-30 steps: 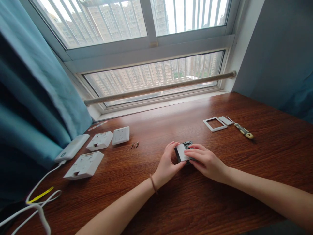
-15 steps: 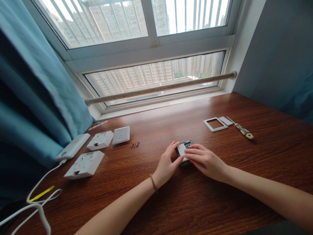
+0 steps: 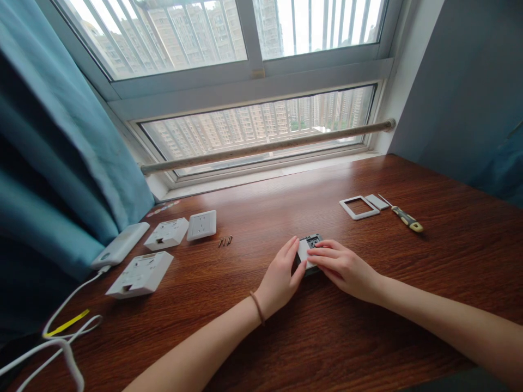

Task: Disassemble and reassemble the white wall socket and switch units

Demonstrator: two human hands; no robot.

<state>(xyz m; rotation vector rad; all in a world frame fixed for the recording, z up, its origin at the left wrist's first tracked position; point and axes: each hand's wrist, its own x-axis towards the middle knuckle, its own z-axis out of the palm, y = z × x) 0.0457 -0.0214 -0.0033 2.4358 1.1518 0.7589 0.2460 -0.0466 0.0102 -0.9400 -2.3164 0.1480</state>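
A small wall switch module [image 3: 314, 242] lies on the table between my hands, its dark grey body partly covered by a white rocker panel [image 3: 303, 248]. My left hand [image 3: 281, 270] grips the module's left side, fingers along the far edge and thumb at the near edge. From the right, my right hand [image 3: 342, 268] reaches over it with fingers close together, fingertips on the panel and its right side. The fingers hide much of the module's right and near parts.
At right are a white frame [image 3: 347, 211], a white plate [image 3: 377, 202] and a screwdriver [image 3: 407, 219]. Leftward stand screws [image 3: 225, 241], a socket panel [image 3: 202, 224], white boxes [image 3: 166, 233] [image 3: 141, 274], and a power bank [image 3: 121, 245] with a white cable [image 3: 67, 291].
My left fingers have closed in along the module's left edge, covering more of it. My right hand has barely shifted, and the other parts lie as before.
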